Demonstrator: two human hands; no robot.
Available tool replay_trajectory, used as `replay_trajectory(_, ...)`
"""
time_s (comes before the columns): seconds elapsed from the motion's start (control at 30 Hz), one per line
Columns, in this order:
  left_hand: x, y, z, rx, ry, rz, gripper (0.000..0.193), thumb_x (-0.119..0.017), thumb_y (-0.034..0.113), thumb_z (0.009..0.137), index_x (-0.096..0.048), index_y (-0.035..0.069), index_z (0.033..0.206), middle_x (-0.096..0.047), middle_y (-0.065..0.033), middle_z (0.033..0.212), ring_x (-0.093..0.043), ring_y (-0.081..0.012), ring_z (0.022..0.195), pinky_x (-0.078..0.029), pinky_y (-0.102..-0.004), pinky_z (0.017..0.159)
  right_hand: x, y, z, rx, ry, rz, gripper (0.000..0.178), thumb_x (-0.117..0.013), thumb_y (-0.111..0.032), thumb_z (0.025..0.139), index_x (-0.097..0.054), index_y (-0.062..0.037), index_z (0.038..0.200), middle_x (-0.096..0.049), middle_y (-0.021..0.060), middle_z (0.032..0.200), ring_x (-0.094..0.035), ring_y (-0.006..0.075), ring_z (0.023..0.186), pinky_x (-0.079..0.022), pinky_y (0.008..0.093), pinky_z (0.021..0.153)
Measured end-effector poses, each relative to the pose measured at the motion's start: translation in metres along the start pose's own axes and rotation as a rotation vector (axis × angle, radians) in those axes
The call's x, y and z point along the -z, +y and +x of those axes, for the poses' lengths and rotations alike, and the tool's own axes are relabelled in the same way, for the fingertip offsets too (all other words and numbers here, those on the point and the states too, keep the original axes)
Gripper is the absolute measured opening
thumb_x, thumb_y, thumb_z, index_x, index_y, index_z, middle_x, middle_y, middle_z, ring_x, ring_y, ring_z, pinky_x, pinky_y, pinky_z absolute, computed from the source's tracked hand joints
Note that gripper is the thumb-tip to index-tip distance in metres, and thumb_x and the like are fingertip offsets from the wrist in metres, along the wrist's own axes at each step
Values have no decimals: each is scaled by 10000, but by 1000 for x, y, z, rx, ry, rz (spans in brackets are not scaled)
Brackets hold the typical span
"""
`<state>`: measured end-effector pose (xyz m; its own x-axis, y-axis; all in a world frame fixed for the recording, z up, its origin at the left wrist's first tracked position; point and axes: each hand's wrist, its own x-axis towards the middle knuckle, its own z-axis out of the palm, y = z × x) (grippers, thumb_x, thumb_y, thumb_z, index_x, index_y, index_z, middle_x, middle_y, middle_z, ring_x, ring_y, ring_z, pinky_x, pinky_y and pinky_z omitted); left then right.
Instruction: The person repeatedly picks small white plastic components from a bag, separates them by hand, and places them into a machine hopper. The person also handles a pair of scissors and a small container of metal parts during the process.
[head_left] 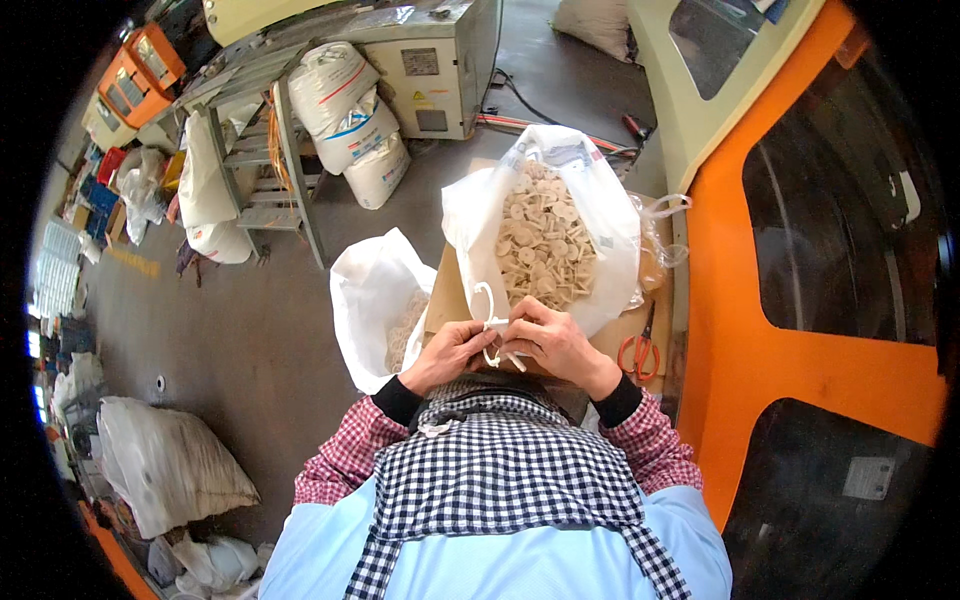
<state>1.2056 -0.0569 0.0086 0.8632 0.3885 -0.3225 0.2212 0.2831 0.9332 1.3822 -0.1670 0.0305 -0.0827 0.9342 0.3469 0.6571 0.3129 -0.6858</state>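
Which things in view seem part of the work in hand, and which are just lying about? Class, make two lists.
Likely part of the work:
white plastic piece, between left hand and right hand
open white bag of beige pieces
smaller white bag to its left

Apparently lying about:
orange-handled scissors, untouched
stacked sacks by metal steps
bulging sack at lower left

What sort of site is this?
Probably a factory, perhaps plastics moulding: a large orange and cream machine at the right, stacked white sacks further back, and an open white bag of small off-white parts in front.
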Motion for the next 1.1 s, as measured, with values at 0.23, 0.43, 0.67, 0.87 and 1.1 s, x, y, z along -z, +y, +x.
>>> replay_trajectory(0.23,1,-2,-24,-1102,154,1282,271,-597,101,718,-583,6,972,-530,-71,833,-569,-197,800,-492,-315,685,-46,19,-12,-824,-241,1072,240,-537,-206,909,-597,16,978,-627,23,860,-581,104,737,-463,235,629)
replay_trajectory(0.43,25,-27,-47,-943,367,938,228,-604,91,778,-582,-21,976,-556,-82,871,-588,-225,816,-504,-302,688,-61,80,-16,-902,-97,259,310,-496,-215,931,-619,50,830,-642,110,772,-608,129,679,-471,270,572)
replay_trajectory(0.67,123,-54,-59,-538,1090,1014,270,-582,-20,737,-568,6,1006,-553,-177,914,-581,-338,819,-488,-373,693,-24,124,-2,-803,463,-122,302,-494,-201,907,-613,77,912,-631,253,798,-621,395,736,-474,429,670)
replay_trajectory(0.87,168,-187,-71,143,841,1209,205,-565,133,833,-580,7,993,-555,-173,926,-563,-346,891,-469,-407,762,-33,101,-17,-712,306,-348,273,-570,-185,860,-613,54,986,-635,242,851,-622,372,811,-475,411,692)
replay_trajectory(1.1,156,-153,-49,-148,780,1136,190,-558,98,831,-571,-3,991,-549,-191,969,-548,-350,909,-456,-406,764,-46,60,-68,-770,436,-339,218,-564,-132,843,-631,27,976,-651,186,814,-629,283,662,-484,353,629)
